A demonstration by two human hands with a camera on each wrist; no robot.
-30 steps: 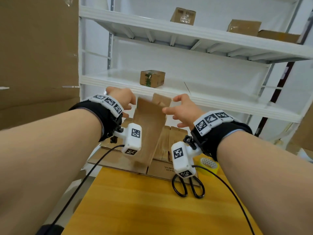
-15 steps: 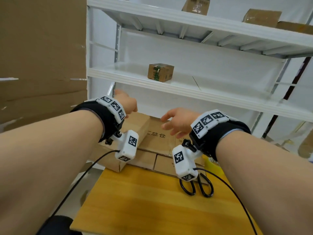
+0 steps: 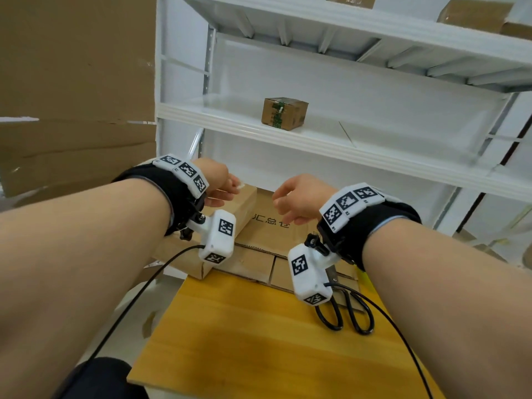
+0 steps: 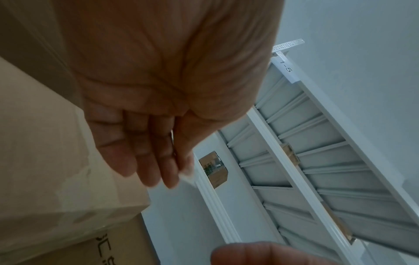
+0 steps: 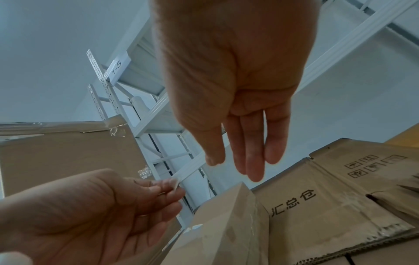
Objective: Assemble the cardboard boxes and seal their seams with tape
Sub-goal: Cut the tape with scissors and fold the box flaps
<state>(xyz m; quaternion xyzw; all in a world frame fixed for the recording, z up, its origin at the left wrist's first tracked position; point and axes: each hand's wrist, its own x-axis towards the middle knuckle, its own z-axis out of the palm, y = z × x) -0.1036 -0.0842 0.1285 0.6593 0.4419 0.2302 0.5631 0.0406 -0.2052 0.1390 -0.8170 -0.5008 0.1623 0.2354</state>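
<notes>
Against the white shelving, flattened cardboard boxes stacked at the far end of the counter, one assembled box at left. Judged between boxes: next, lifting a flat one to open. Right hand loose-fingered above the stack, holding nothing; left hand apparently pinching a clear tape scrap.

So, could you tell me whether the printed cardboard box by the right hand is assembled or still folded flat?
Folded flat. The printed cardboard box lies as a flat sheet on the stack, flaps spread level in the right wrist view.
</notes>
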